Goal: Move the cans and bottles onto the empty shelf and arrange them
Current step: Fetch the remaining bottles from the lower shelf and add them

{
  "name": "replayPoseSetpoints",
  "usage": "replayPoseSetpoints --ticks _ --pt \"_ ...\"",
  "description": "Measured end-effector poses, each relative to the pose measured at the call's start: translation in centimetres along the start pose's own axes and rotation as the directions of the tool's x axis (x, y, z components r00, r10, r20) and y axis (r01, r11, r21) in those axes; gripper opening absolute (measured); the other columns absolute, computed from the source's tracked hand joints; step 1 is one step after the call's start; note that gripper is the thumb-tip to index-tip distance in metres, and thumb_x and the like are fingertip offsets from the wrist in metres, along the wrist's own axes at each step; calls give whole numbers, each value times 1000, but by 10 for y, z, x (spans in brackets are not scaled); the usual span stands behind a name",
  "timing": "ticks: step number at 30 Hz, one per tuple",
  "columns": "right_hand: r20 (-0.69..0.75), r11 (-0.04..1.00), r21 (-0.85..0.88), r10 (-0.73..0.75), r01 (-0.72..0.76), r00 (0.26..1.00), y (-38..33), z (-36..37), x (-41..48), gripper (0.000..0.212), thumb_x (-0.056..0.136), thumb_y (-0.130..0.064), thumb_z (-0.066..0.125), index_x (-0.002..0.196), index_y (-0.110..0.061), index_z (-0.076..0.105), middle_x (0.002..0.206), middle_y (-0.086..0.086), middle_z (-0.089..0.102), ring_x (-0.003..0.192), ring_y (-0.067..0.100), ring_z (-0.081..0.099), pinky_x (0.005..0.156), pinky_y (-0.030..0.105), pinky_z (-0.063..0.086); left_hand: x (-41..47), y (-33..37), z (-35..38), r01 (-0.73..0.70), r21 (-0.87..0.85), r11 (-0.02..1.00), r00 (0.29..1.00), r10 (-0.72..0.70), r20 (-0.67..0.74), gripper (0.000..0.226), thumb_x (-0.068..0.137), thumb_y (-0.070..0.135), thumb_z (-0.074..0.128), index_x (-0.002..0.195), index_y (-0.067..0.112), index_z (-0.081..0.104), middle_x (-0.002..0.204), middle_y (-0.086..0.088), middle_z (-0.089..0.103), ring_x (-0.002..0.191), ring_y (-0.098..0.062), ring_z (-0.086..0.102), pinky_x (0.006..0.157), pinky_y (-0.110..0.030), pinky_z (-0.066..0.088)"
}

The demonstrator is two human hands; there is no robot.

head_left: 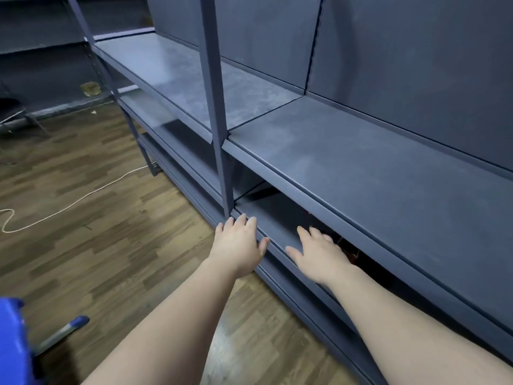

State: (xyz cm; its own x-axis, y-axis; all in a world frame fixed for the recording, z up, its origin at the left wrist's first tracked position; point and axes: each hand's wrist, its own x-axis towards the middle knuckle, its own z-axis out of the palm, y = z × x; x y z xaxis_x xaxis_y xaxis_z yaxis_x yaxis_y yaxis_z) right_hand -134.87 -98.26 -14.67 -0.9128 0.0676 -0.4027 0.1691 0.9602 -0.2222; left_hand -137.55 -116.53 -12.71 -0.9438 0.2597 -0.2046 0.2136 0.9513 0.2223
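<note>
Barely started: upper shelf [374,168] bare, everything left to move. Reaching into lower shelf [273,216] with left hand [238,243] and right hand [319,255], fingers straight, holding nothing.

beyond the right hand [319,254], under the front edge of the upper shelf [361,168], dark reddish shapes [348,245] sit in shadow, too dim to name. a blue object [11,337] is cut off by the picture's left edge.
</note>
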Motion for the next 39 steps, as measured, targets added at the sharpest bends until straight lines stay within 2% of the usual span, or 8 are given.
replayPoseSetpoints --ticks 12,16,18,21,27,30,34,39 --pt "67 950 79 296 -301 953 16 33 59 66 103 -55 31 159 -25 14 163 9 23 143 30 36 111 42 38 106 -15 48 -195 -23 981 967 196 160 56 103 52 37 145 15 38 159 -10 31 147 -33 26 120 -47 20" --pt "-58 929 15 370 -370 927 35 53 84 69 101 -59 29 159 -26 11 167 6 5 152 31 7 122 50 15 140 -8 74 -282 -18 959 948 281 151 56 102 51 39 143 13 39 156 -14 35 143 -35 30 119 -48 22" --pt "-149 914 -16 399 -406 905 47 61 96 71 100 -60 32 159 -26 13 167 6 1 152 32 -2 123 51 5 154 -1 88 -324 -12 946 939 323 114 52 101 51 41 135 12 44 143 -16 46 134 -35 39 114 -48 29" --pt "-243 880 63 471 -471 848 66 70 108 71 99 -55 38 158 -26 12 167 4 -2 152 30 -6 123 49 -1 176 12 108 -372 -17 928 927 372 53 58 100 51 44 142 11 40 139 -17 50 128 -38 45 110 -47 34" --pt "-438 823 160 555 -545 708 100 75 136 72 96 -47 47 154 -15 19 163 15 13 150 36 9 122 50 13 226 47 145 -292 -342 893 952 306 -15 55 95 51 52 135 15 40 138 -15 48 124 -38 49 103 -47 43" --pt "-412 796 246 603 -553 684 114 68 154 72 97 -54 45 152 -15 21 163 19 11 149 38 11 118 52 23 249 65 162 -307 -454 836 951 290 -110 59 95 47 56 140 15 36 138 -16 48 121 -38 52 101 -43 45" --pt "-314 723 330 691 -607 651 131 75 179 88 95 -63 45 158 -15 6 161 22 15 143 42 27 111 49 36 280 81 185 -380 -570 728 923 259 -285 75 91 45 63 148 15 25 141 -16 43 122 -37 52 102 -49 47" --pt "-314 706 416 703 -573 638 137 85 186 84 95 -47 56 157 -16 9 152 17 32 134 37 41 101 41 43 299 94 205 -463 -618 635 875 213 -436 94 88 41 70 154 13 10 149 -18 36 129 -39 46 106 -54 43"
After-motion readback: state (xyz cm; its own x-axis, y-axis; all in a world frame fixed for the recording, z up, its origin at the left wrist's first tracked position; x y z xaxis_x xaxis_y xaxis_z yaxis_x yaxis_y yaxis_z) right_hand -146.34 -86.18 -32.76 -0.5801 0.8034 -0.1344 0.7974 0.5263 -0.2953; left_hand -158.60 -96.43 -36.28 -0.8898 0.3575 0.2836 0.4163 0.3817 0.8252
